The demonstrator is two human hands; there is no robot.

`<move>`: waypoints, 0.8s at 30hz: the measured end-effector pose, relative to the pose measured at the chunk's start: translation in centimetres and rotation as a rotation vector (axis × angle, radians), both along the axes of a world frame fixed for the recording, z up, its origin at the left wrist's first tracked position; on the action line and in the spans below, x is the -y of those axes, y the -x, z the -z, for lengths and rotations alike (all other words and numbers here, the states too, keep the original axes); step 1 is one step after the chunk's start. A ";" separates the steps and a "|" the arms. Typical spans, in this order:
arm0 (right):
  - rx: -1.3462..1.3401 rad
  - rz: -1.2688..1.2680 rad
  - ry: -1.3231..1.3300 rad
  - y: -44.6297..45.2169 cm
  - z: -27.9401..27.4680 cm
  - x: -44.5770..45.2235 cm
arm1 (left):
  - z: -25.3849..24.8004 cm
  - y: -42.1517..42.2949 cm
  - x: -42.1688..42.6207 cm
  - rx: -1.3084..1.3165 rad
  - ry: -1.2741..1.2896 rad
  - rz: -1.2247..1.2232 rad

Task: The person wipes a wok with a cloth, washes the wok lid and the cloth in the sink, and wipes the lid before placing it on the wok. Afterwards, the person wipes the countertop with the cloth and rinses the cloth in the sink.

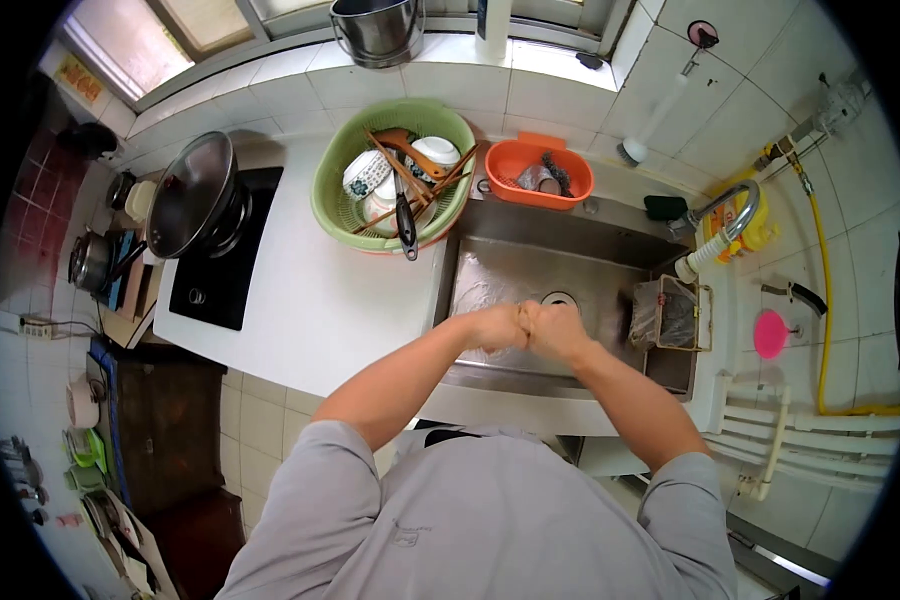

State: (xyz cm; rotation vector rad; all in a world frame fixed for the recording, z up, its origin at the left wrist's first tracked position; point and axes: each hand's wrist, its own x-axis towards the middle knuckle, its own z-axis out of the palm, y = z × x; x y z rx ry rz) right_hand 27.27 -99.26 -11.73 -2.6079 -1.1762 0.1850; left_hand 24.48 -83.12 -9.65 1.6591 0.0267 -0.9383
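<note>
My left hand (496,326) and my right hand (557,331) meet over the stainless steel sink (500,263), pressed together at the knuckles. Both look closed, with fingers curled inward. Whatever they may hold is hidden between them. Just beyond my right hand, the drain (560,298) shows in the sink floor. Water lies on the basin's left side. A wire caddy (685,318) with a clear plastic bag (650,312) hangs at the sink's right end, apart from my hands.
Left of the sink, a green basket (326,190) holds bowls, chopsticks and utensils. An orange basin (580,182) sits behind the sink. The faucet (742,212) rises at the right. A wok (192,195) stands on the black stove (220,285).
</note>
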 end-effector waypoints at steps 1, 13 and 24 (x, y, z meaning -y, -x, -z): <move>-0.029 -0.007 -0.011 0.4 0.4 0.0 | 0.8 0.4 -0.1 -0.054 0.022 -0.003; -0.326 0.214 0.088 1.0 6.1 0.3 | 5.0 2.1 -1.1 -0.168 -0.024 -0.287; -0.815 0.085 0.068 0.8 26.4 -5.5 | 8.8 9.3 -10.9 -0.235 0.194 -1.286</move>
